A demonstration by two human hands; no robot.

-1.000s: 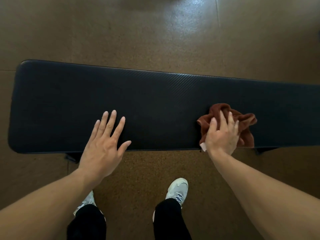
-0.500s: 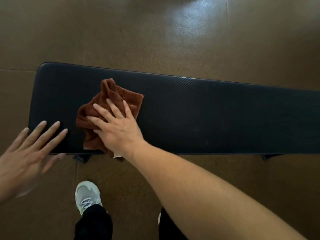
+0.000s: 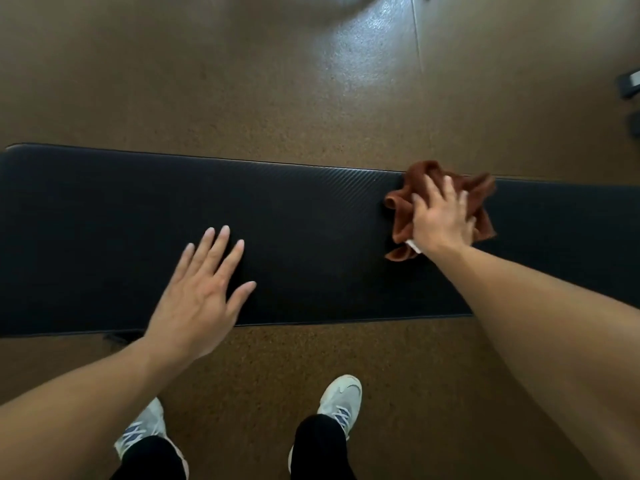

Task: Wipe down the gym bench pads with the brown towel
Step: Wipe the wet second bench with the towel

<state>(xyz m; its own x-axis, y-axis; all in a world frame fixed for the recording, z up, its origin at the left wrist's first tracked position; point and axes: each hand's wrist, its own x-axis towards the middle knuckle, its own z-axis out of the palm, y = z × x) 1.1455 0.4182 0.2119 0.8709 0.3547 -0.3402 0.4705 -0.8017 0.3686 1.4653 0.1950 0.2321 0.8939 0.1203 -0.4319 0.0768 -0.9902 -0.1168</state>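
A long black gym bench pad (image 3: 311, 237) runs left to right across the view. The crumpled brown towel (image 3: 483, 199) lies on the pad's far right part, close to the far edge. My right hand (image 3: 441, 218) presses flat on the towel with fingers spread, covering its middle. My left hand (image 3: 204, 296) rests palm down on the bare pad near its front edge, fingers apart, holding nothing.
A brown speckled floor (image 3: 242, 81) surrounds the bench. My two feet in pale sneakers (image 3: 341, 398) stand just in front of the pad. Dark equipment (image 3: 630, 83) sits at the far right edge. A bench foot (image 3: 119, 337) shows under the front left.
My right hand has swept the towel from the pad's left part to the far right, near the far edge. My left hand has come back onto the pad.
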